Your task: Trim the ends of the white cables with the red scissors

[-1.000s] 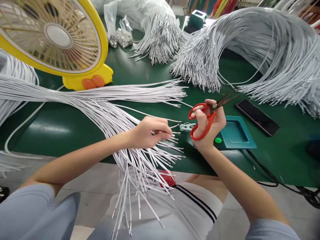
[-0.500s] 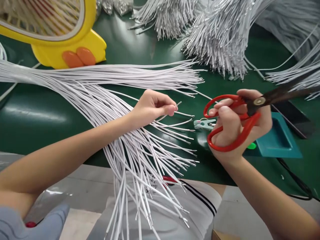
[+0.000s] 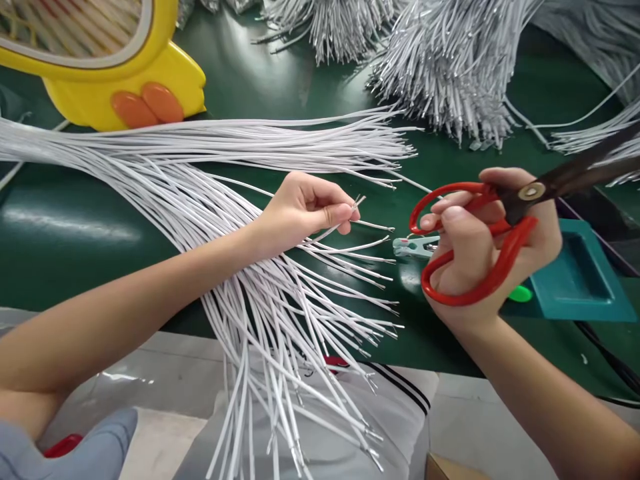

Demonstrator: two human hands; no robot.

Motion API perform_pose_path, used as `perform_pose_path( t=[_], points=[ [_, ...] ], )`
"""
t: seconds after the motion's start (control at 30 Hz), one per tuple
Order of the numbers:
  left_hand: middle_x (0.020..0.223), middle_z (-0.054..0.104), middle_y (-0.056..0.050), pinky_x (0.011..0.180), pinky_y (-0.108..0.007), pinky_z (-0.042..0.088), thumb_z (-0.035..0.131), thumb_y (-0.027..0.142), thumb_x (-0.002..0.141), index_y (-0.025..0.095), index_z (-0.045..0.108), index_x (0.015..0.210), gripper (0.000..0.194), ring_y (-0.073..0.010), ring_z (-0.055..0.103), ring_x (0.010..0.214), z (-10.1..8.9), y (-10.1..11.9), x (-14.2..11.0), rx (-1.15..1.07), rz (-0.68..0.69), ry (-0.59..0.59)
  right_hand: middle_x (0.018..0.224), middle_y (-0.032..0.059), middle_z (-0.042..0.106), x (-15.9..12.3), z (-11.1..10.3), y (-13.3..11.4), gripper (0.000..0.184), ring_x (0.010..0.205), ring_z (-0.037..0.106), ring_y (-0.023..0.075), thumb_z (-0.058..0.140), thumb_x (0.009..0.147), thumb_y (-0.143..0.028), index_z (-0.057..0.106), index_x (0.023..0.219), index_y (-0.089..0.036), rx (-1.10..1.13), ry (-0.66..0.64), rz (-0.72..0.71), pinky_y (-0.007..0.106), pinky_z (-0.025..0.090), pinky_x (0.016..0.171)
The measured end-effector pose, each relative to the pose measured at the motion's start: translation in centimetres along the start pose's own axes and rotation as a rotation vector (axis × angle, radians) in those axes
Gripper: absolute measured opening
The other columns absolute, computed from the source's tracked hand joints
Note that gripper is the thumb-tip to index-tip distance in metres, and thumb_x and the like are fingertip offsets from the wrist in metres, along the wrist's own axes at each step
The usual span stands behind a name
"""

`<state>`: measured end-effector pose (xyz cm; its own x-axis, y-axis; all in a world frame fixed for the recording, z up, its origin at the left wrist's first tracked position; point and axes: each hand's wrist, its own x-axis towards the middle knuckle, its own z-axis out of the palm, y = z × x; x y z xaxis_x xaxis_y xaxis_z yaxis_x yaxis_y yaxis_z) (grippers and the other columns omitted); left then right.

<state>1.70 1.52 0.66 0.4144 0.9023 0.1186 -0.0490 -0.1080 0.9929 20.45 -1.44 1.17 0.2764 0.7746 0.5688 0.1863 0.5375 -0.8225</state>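
My left hand (image 3: 313, 210) pinches one white cable close to its end, and thin split wire tips poke up past the thumb and forefinger. Beneath that arm a bundle of white cables (image 3: 240, 260) fans out, many with bared ends, some hanging over the table's front edge. My right hand (image 3: 500, 247) is wrapped round red-handled scissors (image 3: 480, 287), fingers through the loops, dark blades pointing away to the upper right. A pale blue clip (image 3: 413, 247) lies on the table between the hands, partly behind the scissor handles.
A yellow duck-shaped fan (image 3: 120, 100) stands at the back left. Thick bundles of grey-white wires (image 3: 445, 73) lie at the back right. Beside my right wrist are a teal tray (image 3: 585, 307) and a green piece (image 3: 520, 294). The green table (image 3: 90, 233) ends near my lap.
The wire tips at my left fingers now show split apart, where a single end showed before. My right hand with the scissors sits slightly further right; the whole view has shifted a little.
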Motion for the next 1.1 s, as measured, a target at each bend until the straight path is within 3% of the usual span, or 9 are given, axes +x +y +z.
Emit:
perform_pose_path(
  t=[0.43, 0.7, 0.93, 1.0, 1.1],
  points=[
    [0.054, 0.059, -0.001, 0.032, -0.017, 0.021, 0.074, 0.035, 0.070, 0.012, 0.068, 0.067, 0.024, -0.0015, 0.035, 0.037, 0.0, 0.3, -0.1, -0.113, -0.017, -0.011, 0.065, -0.0027, 0.058, 0.0, -0.2, 0.0, 0.029, 0.060, 0.061, 0.0137, 0.058, 0.065, -0.008, 0.062, 0.092, -0.019, 0.019, -0.008, 0.008, 0.030, 0.048, 0.050],
    [0.057, 0.058, -0.001, 0.038, -0.017, 0.029, 0.078, 0.032, 0.065, 0.012, 0.070, 0.065, 0.022, -0.0036, 0.042, 0.045, 0.2, 0.3, -0.3, -0.101, 0.038, -0.012, 0.069, -0.0021, 0.058, 0.0, -0.3, -0.1, 0.027, 0.063, 0.062, 0.0128, 0.060, 0.069, -0.009, 0.061, 0.095, -0.018, 0.021, -0.016, -0.001, 0.029, 0.050, 0.054],
    [0.060, 0.060, -0.001, 0.043, -0.019, 0.032, 0.075, 0.022, 0.071, 0.013, 0.073, 0.069, 0.010, -0.0060, 0.044, 0.051, 0.1, 0.4, -0.6, -0.057, 0.134, -0.086, 0.071, -0.0011, 0.058, -0.1, -0.5, 0.0, 0.025, 0.068, 0.063, 0.0151, 0.061, 0.073, -0.012, 0.061, 0.097, -0.019, 0.018, -0.024, 0.012, 0.033, 0.052, 0.062],
    [0.061, 0.061, -0.002, 0.043, -0.020, 0.031, 0.074, 0.024, 0.072, 0.012, 0.073, 0.070, 0.011, -0.0062, 0.044, 0.050, 0.3, 0.5, -0.8, 0.003, 0.160, -0.150, 0.071, -0.0014, 0.059, -0.1, -0.5, 0.0, 0.025, 0.068, 0.063, 0.0156, 0.062, 0.074, -0.014, 0.061, 0.098, -0.021, 0.016, -0.024, 0.014, 0.033, 0.052, 0.062],
    [0.066, 0.065, -0.005, 0.046, -0.021, 0.035, 0.069, 0.028, 0.078, 0.012, 0.074, 0.074, 0.017, -0.0073, 0.047, 0.051, 0.6, 0.5, -1.3, 0.136, 0.172, -0.385, 0.071, -0.0018, 0.059, -0.1, -0.6, 0.0, 0.022, 0.068, 0.062, 0.0166, 0.064, 0.076, -0.021, 0.061, 0.098, -0.026, -0.001, -0.012, 0.032, 0.035, 0.053, 0.064]
  ],
)
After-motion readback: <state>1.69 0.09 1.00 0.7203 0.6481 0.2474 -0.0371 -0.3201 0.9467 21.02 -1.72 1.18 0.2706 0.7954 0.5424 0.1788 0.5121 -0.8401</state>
